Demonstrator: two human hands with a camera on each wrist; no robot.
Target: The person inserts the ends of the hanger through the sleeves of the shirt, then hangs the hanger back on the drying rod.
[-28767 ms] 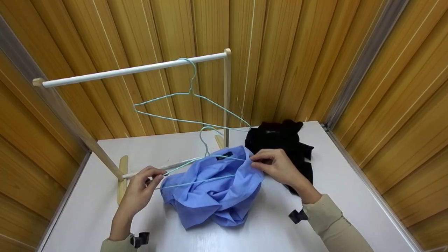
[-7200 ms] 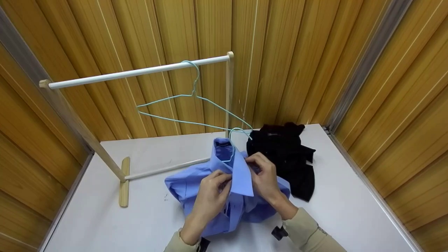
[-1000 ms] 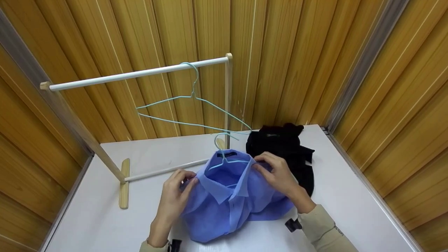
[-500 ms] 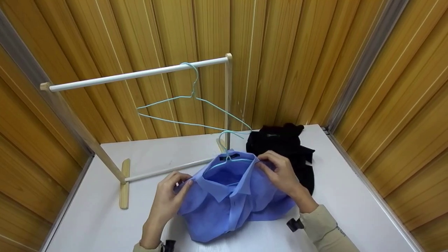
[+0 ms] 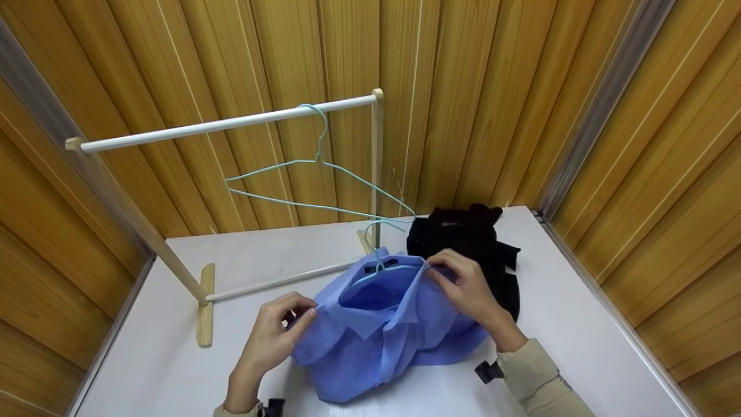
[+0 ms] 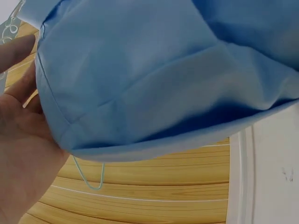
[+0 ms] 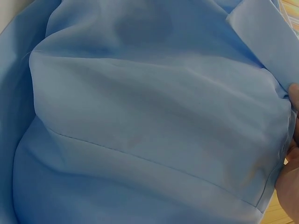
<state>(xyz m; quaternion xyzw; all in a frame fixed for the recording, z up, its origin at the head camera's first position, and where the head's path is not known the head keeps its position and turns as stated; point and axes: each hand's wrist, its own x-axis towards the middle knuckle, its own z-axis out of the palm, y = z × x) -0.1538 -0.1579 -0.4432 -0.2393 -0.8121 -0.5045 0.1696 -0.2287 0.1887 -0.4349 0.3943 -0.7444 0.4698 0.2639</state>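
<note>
A blue button shirt [image 5: 350, 365] sits bunched on the white table, its collar facing up. Inside its neck is a light-green wire hanger [image 5: 380, 265], with the hook sticking out above the collar; its lower parts are hidden by cloth. My left hand [image 5: 272, 333] pinches the shirt's shoulder on the left between thumb and fingers. With thumb and fingers, my right hand [image 5: 466, 286] pinches the cloth beside the collar on the right. In the left wrist view, the shirt's cloth [image 6: 131, 88] hangs beside the palm. Blue fabric [image 7: 140, 112] fills most of the right wrist view.
Behind the shirt stands a rack with a white rail [image 5: 231, 123] and wooden posts. A second wire hanger [image 5: 289, 200] hangs on it. Black clothing [image 5: 454, 231] lies at the back right, partly behind my right hand. Wood-panelled walls enclose the white table [image 5: 579, 324].
Earlier, the shirt lay loose around the hanger, then both hands worked at its collar front. Over the last second, my left hand slides left and down along the shoulder; the right shifts slightly right.
</note>
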